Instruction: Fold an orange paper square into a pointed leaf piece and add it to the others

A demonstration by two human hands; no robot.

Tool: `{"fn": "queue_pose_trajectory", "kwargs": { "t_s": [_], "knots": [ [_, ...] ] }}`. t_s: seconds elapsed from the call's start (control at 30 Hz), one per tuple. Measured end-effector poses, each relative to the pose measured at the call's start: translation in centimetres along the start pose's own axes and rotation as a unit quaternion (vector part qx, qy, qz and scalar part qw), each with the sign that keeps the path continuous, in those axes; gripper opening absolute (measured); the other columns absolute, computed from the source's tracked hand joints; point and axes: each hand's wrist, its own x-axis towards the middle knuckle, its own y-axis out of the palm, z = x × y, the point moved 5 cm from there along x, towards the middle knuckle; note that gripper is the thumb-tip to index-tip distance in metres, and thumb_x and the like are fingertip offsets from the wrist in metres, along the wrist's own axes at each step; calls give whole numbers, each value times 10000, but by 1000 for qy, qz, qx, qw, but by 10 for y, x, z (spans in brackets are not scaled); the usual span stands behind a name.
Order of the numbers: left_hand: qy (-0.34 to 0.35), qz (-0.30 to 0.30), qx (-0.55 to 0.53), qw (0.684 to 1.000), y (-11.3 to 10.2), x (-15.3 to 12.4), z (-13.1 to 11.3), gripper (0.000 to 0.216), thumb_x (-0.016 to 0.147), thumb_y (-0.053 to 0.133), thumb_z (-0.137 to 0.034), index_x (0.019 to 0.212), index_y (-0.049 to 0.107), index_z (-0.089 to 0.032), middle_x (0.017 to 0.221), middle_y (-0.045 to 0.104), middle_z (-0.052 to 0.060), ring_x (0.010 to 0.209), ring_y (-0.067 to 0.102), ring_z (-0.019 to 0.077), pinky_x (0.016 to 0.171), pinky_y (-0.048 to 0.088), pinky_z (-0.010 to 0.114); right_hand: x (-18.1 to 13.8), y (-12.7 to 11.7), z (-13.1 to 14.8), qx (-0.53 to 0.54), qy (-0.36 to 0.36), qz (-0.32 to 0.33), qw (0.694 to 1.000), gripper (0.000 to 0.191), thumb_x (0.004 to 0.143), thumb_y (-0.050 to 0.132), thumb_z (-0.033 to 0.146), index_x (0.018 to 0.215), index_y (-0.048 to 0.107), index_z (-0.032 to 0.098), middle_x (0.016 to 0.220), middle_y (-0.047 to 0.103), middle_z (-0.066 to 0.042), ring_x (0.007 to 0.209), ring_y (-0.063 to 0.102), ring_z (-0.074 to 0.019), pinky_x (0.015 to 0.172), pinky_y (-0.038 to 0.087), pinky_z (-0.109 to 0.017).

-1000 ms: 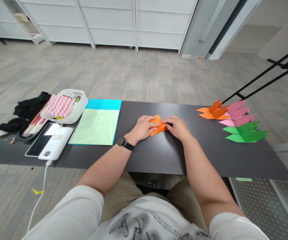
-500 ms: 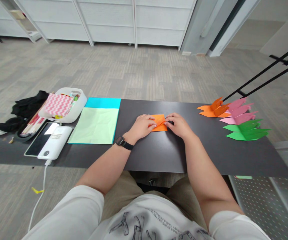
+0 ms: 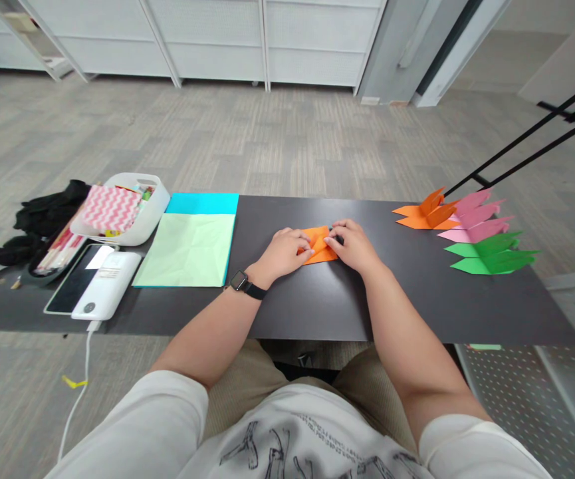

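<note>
A folded piece of orange origami paper (image 3: 321, 251) lies on the dark table between my hands. My left hand (image 3: 286, 252) grips its left side, fingers on top and thumb along the near edge. At the right side, my right hand (image 3: 351, 243) pinches a raised flap of the same paper between thumb and fingers. Part of the paper is hidden under the fingers of both hands. Folded paper figures stand at the right end of the table: orange (image 3: 427, 211), pink (image 3: 476, 216) and green (image 3: 491, 254).
A pale green paper stack (image 3: 187, 249) with blue sheets beneath lies left of my hands. Further left are a white basket (image 3: 155, 206), a white power bank (image 3: 105, 286) with a cable, a tablet (image 3: 70, 286) and black cloth (image 3: 50, 209). The table (image 3: 297, 316) is narrow.
My right hand has lifted the flap on the paper's right side and shifted slightly left with it. My left hand stays on the left side. The view has shifted slightly.
</note>
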Motion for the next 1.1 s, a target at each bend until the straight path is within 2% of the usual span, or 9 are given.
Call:
{"fn": "queue_pose_trajectory", "kwargs": {
  "t_s": [0.27,0.37,0.43,0.57,0.73,0.97,1.1],
  "knots": [
    [-40,-26,11,999,6,-3,-9,326,1040,637,-390,813,808,-232,1185,728,58,1104,646,260,1118,487,503,4,7,3,-21,32,-19,999,135,984,677,346,969,778,258,1335,657,-120,1307,596,-316,1196,444,-533],
    [-62,-33,32,997,8,-5,-12,255,1014,680,-378,841,781,-222,1126,708,72,1063,631,271,1064,509,500,5,9,5,-32,33,-22,999,132,991,674,343,985,773,255,1336,655,-125,1311,591,-318,1188,444,-525],
    [-66,-38,49,996,9,-6,-13,161,991,713,-359,926,768,-222,1115,696,79,1063,623,280,1045,515,493,5,10,6,-39,33,-27,998,130,994,671,336,987,771,253,1336,653,-126,1307,589,-318,1181,445,-519],
    [-44,-34,66,996,8,-6,-16,181,997,698,-312,1151,763,-242,1252,687,95,1171,609,303,1095,500,506,5,13,4,-49,32,-34,998,131,993,662,335,986,763,251,1336,654,-131,1286,595,-327,1168,448,-530],
    [19,-15,62,998,12,-5,-18,233,1030,621,-234,1175,801,-268,1461,660,66,1355,573,290,1243,413,507,6,15,3,-48,19,-48,998,116,982,649,318,978,743,249,1312,659,-136,1264,595,-335,1139,464,-551],
    [0,-15,79,997,16,-4,-14,294,1065,595,-281,1272,802,-304,1464,683,48,1323,586,282,1225,415,503,7,17,5,-62,32,-68,995,97,968,635,288,980,721,246,1326,664,-143,1245,594,-340,1121,472,-554],
    [-5,-8,93,996,15,-5,-16,338,1082,564,-287,1343,778,-308,1467,673,54,1298,571,286,1184,419,495,7,16,5,-64,35,-71,995,180,964,591,249,1083,726,242,1298,670,-149,1252,598,-334,1139,472,-537]
  ]
}}
